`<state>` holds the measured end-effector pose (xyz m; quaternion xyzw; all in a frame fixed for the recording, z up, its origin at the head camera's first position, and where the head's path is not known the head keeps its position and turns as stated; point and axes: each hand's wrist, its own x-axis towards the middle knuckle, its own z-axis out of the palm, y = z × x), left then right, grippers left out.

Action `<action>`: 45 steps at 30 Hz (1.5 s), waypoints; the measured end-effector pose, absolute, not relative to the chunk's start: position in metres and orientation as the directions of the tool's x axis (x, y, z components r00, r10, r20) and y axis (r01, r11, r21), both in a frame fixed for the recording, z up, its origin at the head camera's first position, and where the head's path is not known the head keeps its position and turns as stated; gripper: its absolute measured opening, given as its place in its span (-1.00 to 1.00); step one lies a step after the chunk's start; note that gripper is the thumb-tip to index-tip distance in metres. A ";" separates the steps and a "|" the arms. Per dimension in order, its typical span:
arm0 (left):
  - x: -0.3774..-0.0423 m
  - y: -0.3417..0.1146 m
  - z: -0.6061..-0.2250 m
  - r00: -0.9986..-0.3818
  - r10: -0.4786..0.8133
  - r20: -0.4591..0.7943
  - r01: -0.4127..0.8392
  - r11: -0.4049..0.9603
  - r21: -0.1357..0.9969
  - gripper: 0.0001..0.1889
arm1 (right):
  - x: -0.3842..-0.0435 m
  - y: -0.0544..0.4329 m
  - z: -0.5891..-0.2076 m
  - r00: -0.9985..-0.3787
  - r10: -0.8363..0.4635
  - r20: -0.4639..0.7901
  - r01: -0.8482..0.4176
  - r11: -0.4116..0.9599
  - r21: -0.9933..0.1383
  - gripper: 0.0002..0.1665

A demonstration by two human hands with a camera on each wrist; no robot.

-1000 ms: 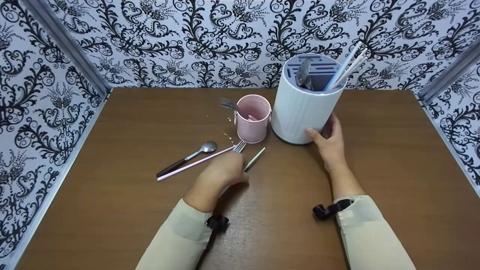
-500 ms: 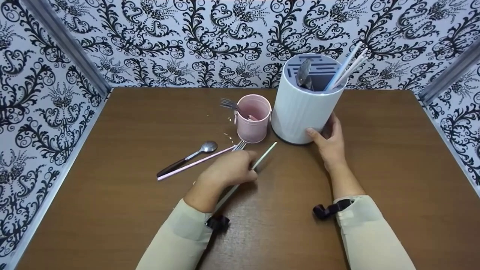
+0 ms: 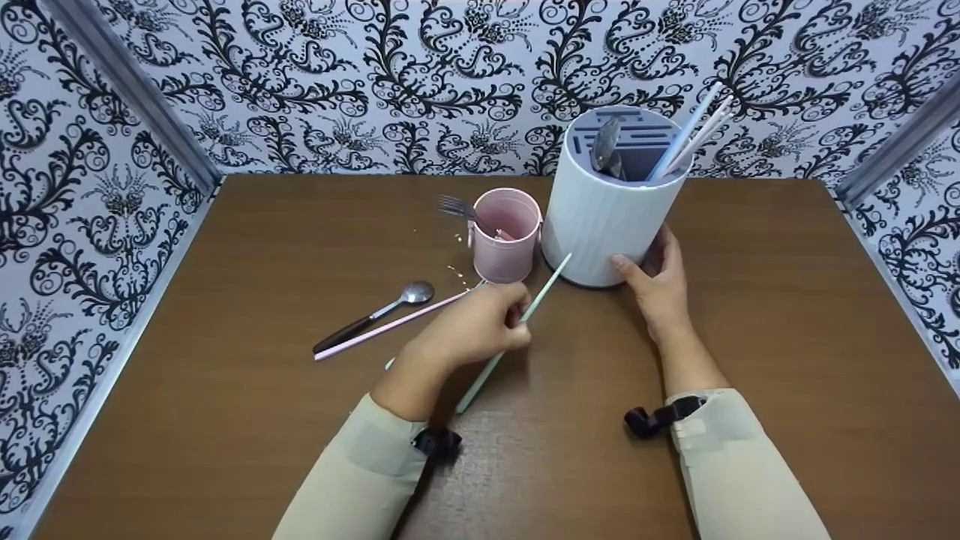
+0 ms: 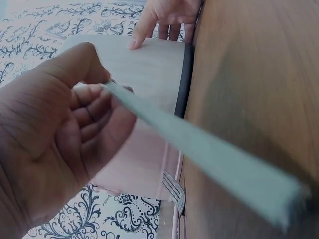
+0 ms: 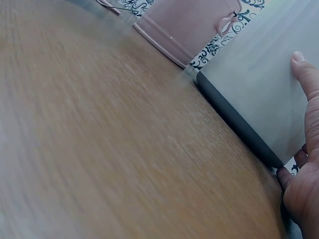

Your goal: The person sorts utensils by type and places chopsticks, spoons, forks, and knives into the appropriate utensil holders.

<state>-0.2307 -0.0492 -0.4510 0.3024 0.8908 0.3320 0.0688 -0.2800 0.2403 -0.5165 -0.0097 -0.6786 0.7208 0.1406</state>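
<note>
My left hand [image 3: 480, 322] pinches a pale green chopstick [image 3: 480, 384] between thumb and fingers, slanting above the table. In the left wrist view the chopstick [image 4: 199, 149] runs from the fingertips toward the camera. My right hand [image 3: 664, 289] holds the lower right side of a white cylindrical utensil holder [image 3: 596, 225], thumb in front, other fingers mostly hidden behind. Spoons [image 3: 606, 146] and several pale sticks [image 3: 694, 139] stand in its top. Left of it is a pink bucket [image 3: 502, 259] with a fork [image 3: 456, 207] leaning out. Another fork [image 4: 174, 191] lies by the bucket's base, mostly hidden in the head view.
A dark-handled spoon [image 3: 360, 328] and a pink chopstick [image 3: 390, 328] lie on the brown table [image 3: 225, 390], left of my left hand. A pale tip [image 3: 389, 364] shows beside the left wrist. Crumbs [image 3: 456, 271] are scattered near the bucket. Patterned walls [image 3: 337, 90] enclose the table.
The left hand has lifted the green chopstick and moved slightly right and away from me, the tip now in front of the holder's base in view. The right hand stays on the holder.
</note>
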 end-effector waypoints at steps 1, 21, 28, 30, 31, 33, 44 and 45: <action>-0.231 -0.049 -0.451 -0.805 0.585 0.097 0.498 0.578 0.647 -0.89 | -0.280 0.240 -0.516 -0.960 0.216 0.177 -0.190 -0.044 -0.981 0.08; -0.244 -0.014 -0.389 -0.818 0.426 0.387 0.516 0.244 0.821 -0.91 | -0.279 0.241 -0.516 -0.961 0.215 0.172 -0.179 -0.014 -0.984 0.09; -0.248 0.001 -0.363 -0.838 0.357 0.412 0.488 0.153 0.859 -0.88 | -0.280 0.241 -0.517 -0.960 0.217 0.178 -0.191 -0.041 -0.981 0.06; -0.250 0.007 -0.357 -0.845 0.326 0.424 0.484 0.129 0.865 -0.88 | -0.281 0.241 -0.517 -0.959 0.214 0.185 -0.200 -0.053 -0.978 0.05; -0.251 0.009 -0.353 -0.847 0.305 0.436 0.487 0.115 0.866 -0.88 | -0.282 0.241 -0.518 -0.959 0.213 0.187 -0.203 -0.055 -0.978 0.05; -0.252 0.015 -0.347 -0.843 0.259 0.471 0.507 0.091 0.857 -0.88 | -0.282 0.242 -0.519 -0.957 0.212 0.197 -0.215 -0.068 -0.974 0.05; -0.255 0.041 -0.310 -0.749 0.048 0.661 0.660 -0.030 0.750 -0.85 | -0.280 0.242 -0.516 -0.966 0.210 0.150 -0.156 -0.011 -0.988 0.13; -0.255 0.043 -0.308 -0.745 0.052 0.666 0.665 -0.024 0.746 -0.84 | -0.280 0.242 -0.516 -0.967 0.209 0.148 -0.152 -0.005 -0.988 0.14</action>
